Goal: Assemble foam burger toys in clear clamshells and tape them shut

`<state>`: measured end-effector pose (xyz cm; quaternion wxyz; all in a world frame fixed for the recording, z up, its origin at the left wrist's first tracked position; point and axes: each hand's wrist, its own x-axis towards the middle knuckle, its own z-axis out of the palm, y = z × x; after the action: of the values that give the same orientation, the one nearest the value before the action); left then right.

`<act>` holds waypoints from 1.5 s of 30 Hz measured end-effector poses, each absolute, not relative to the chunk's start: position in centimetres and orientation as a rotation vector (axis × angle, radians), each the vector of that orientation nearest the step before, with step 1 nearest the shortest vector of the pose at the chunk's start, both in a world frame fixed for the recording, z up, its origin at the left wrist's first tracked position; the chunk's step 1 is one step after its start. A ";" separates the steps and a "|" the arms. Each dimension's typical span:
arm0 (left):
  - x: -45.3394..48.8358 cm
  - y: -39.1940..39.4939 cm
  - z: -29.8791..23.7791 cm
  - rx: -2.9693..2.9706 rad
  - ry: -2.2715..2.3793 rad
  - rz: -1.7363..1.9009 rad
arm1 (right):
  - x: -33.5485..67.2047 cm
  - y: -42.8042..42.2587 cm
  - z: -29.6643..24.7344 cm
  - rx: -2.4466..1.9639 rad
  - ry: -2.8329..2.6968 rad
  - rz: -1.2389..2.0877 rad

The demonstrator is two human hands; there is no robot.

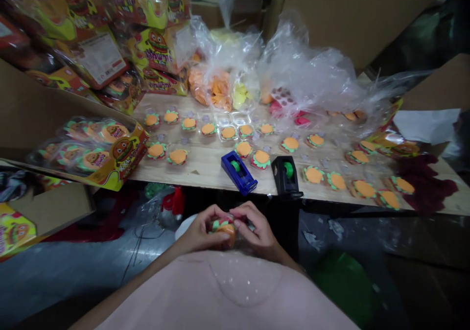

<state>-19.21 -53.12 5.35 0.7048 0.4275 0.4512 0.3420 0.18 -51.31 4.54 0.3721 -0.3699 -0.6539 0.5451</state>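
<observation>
A toy burger (225, 229) was held in front of the person's body, just off the near edge of the work surface (198, 171) and lower than it, its orange bun and green and red layers showing. The left hand (201, 232) was closed around it, thumb across the bun. The right hand (257, 228) was close by on the other side, thumb and fingertips bent together at the burger's rim; whether they gripped it or only touched it, I could not tell.

On the surface, a blue tape dispenser (238, 174) and a black tape dispenser (285, 182), each with a green core, stood side by side at the middle of the near edge. More burgers (314, 175) in clear packs lay in loose rows from the left part toward the near right corner, where a dark red cloth (428, 185) was bunched. Along the far edge were clear bags, one with orange pieces (218, 94), another with yellow pieces (240, 95), and a large crumpled plastic bag (312, 78) to the right of them. At the left edge, a printed display tray (127, 156) held several packed burgers, and wrapped printed boxes (156, 48) were piled by the far left corner.
</observation>
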 end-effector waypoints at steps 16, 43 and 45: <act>-18.7 -52.0 6.0 1.064 1.125 0.745 | -0.8 -51.3 5.3 -1.138 -1.433 1.749; -17.6 -53.9 3.7 0.566 1.286 1.093 | 0.4 -52.4 4.5 -1.106 -1.233 1.887; -17.3 -54.1 3.8 0.616 1.320 1.110 | 0.7 -52.7 4.7 -1.113 -1.267 1.873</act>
<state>-17.30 -54.05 3.83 0.6094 0.2668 0.5715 0.4805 0.66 -52.66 4.75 0.3056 -0.4204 -0.4788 0.7076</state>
